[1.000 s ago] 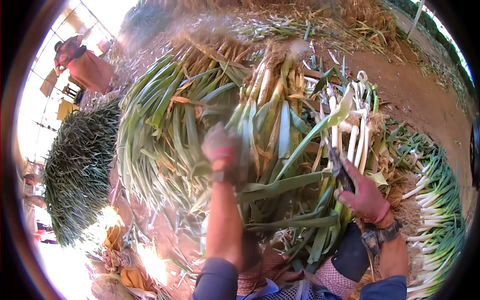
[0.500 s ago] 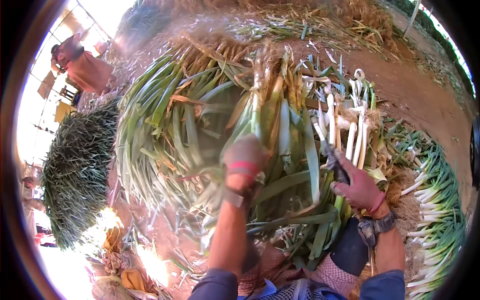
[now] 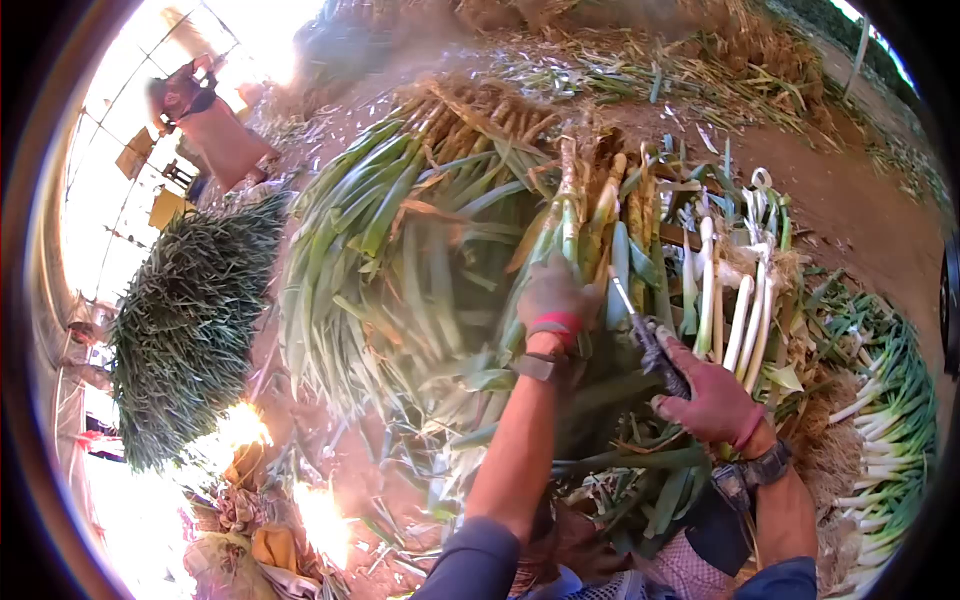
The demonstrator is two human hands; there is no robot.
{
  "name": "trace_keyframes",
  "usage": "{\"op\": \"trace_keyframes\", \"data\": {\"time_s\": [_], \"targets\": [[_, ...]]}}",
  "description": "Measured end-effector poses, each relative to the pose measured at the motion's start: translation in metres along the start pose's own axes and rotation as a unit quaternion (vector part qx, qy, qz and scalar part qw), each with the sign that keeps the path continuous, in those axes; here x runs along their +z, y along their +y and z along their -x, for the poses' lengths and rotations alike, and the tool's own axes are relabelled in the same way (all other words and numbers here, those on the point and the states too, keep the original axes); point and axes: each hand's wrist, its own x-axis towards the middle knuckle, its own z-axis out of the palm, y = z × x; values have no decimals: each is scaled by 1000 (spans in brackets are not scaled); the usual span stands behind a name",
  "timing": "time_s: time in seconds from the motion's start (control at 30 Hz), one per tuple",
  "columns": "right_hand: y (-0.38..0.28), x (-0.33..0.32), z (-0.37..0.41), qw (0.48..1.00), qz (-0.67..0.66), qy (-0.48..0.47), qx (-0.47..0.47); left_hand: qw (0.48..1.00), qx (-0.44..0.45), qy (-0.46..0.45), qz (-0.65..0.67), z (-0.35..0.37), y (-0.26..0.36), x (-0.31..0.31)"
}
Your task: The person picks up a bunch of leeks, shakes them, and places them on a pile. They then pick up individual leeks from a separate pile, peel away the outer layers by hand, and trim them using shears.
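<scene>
My left hand [image 3: 552, 300], in a worn glove with a red cuff, grips a leek [image 3: 566, 222] by its stalk in the middle of the heap. My right hand [image 3: 712, 398], in a red glove with a watch at the wrist, holds a small knife [image 3: 642, 328] whose blade points up toward that leek, just to its right. A big pile of untrimmed leeks [image 3: 400, 260] with long green leaves spreads out in front of me.
Trimmed white leek stalks [image 3: 735, 300] lie to the right, and more cleaned leeks [image 3: 890, 420] are stacked at the far right. A dark green heap of leaves [image 3: 185, 320] lies to the left. A person [image 3: 205, 110] stands at the upper left. Bare soil [image 3: 840, 190] lies behind.
My left hand has moved right and up along the leek toward the knife. The right hand and its knife stay nearly in place. The view has shifted a little to the left.
</scene>
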Motion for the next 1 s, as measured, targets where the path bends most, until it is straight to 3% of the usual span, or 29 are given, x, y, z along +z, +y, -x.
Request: {"op": "trace_keyframes", "data": {"time_s": [0.1, 0.13, 0.17, 0.23, 0.33, 0.5, 0.77, 0.83, 0.87, 0.93, 1.0], "targets": [[20, 13, -1, 991, 9, 88, -105, 998, 16, -61, -7, 6, -4, 4], [7, 3, 1, 999, 13, 43, -21, 998, 18, -67, -5, 13, -6, 7], [15, 9, -2, 995, -8, 68, -68, 998, 31, -58, 5, 22, -10, 8], [-4, 2, 2, 997, -55, -43, -28, 998, 56, -35, 23, 34, -16, 9], [-18, 7, -3, 998, 6, -51, 24, 995, 77, -53, 41, 33, -18, 7], [-6, 12, -17, 1000, -18, -20, -15, 993, 86, -69, 40, 28, -19, 13], [-7, -15, -106, 996, 74, 38, -35, 986, 98, -93, 100, 26, -27, 7], [-13, -18, -119, 993, 107, 32, -22, 967, 82, -105, 219, 23, -33, 6], [-11, -18, -120, 993, 108, 31, -22, 966, 82, -105, 220, 22, -34, 5], [-8, -14, -123, 990, 124, 62, -42, 931, 48, -160, 325, 20, -36, 3], [-9, -12, -117, 987, 132, 75, -52, 931, 52, -178, 315, 12, -44, 11]]}}
